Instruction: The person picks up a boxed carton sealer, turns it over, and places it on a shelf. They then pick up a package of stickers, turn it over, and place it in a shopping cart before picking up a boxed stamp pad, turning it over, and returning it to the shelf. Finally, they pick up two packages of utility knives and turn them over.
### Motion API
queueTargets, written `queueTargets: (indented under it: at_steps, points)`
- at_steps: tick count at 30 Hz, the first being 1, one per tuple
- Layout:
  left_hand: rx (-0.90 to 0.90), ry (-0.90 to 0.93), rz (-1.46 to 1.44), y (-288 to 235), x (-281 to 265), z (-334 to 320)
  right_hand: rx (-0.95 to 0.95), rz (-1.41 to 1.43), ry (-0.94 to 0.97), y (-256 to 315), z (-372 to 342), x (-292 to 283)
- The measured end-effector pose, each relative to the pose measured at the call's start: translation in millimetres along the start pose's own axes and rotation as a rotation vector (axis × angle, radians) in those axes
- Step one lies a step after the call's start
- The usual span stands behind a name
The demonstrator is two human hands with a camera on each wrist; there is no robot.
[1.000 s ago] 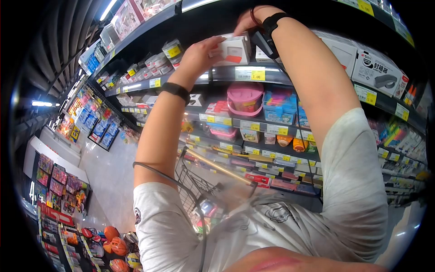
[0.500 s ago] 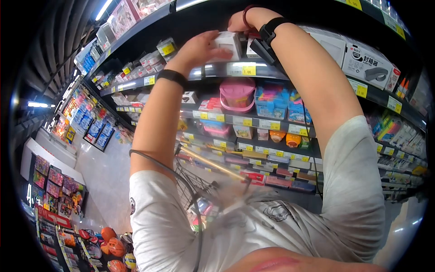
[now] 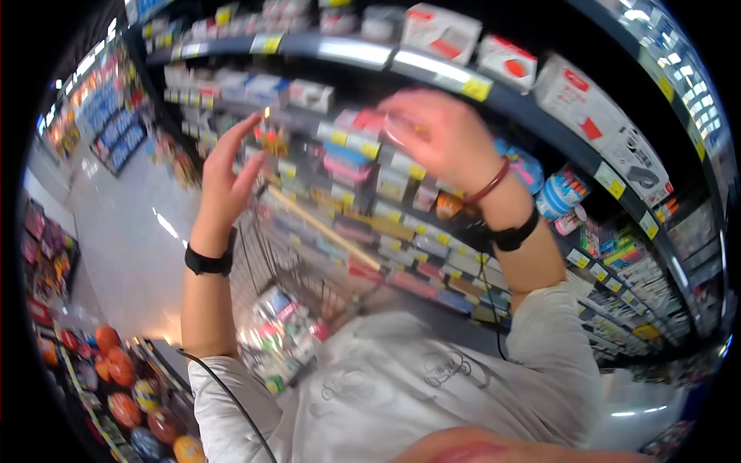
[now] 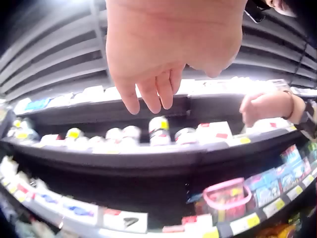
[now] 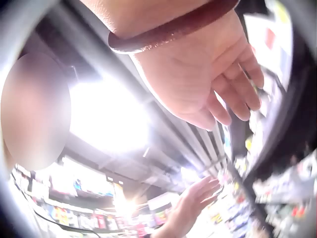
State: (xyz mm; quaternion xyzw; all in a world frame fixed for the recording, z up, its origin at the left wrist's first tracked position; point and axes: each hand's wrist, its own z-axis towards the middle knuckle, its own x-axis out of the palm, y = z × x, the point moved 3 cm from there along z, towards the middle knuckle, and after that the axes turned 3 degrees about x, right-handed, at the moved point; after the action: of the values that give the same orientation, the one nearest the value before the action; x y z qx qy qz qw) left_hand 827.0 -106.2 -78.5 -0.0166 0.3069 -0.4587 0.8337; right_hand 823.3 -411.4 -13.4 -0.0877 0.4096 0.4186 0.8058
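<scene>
My left hand (image 3: pixel 228 170) is raised in front of the shelves with thumb and fingers spread apart and nothing between them. In the left wrist view its fingers (image 4: pixel 157 91) hang loosely, also without a thing. Blurred by motion, my right hand (image 3: pixel 444 143) is in front of the middle shelves; its loosely bent fingers (image 5: pixel 237 99) hold nothing in the right wrist view. Above the hands, a white box with a red picture (image 3: pixel 441 32) stands on the upper shelf, beside a smaller white box (image 3: pixel 507 62).
The upper shelf's edge (image 3: pixel 355 52) carries price labels. Further right stand a long white box (image 3: pixel 575 96) and a tape dispenser box (image 3: pixel 639 166). A shopping cart (image 3: pixel 309 285) with goods (image 3: pixel 282 328) is below the hands. Several balls (image 3: pixel 120 366) lie at the lower left.
Both hands have come away from the white box and down from the upper shelf, moving apart. The box stays on the shelf. The head view has shifted, showing more of the cart.
</scene>
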Motion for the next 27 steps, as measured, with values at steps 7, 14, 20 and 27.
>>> queueTargets:
  at_steps: [7,14,20,27]
  points:
    - [-0.886,-0.238,-0.275,114.4,-36.1,-332.1,0.450,0.700,0.961,19.6,-95.1,342.8]
    - [-1.812,-0.445,-0.414,101.1,-44.5,-625.5,1.381,1.059,1.150,100.1,-249.4,574.1]
    - [-2.101,-0.426,-0.540,96.0,6.2,-753.7,1.623,0.650,1.378,152.0,-363.0,684.7]
    - [-2.164,0.161,-0.453,108.1,98.0,-885.1,1.089,0.031,1.733,154.9,-464.1,767.2]
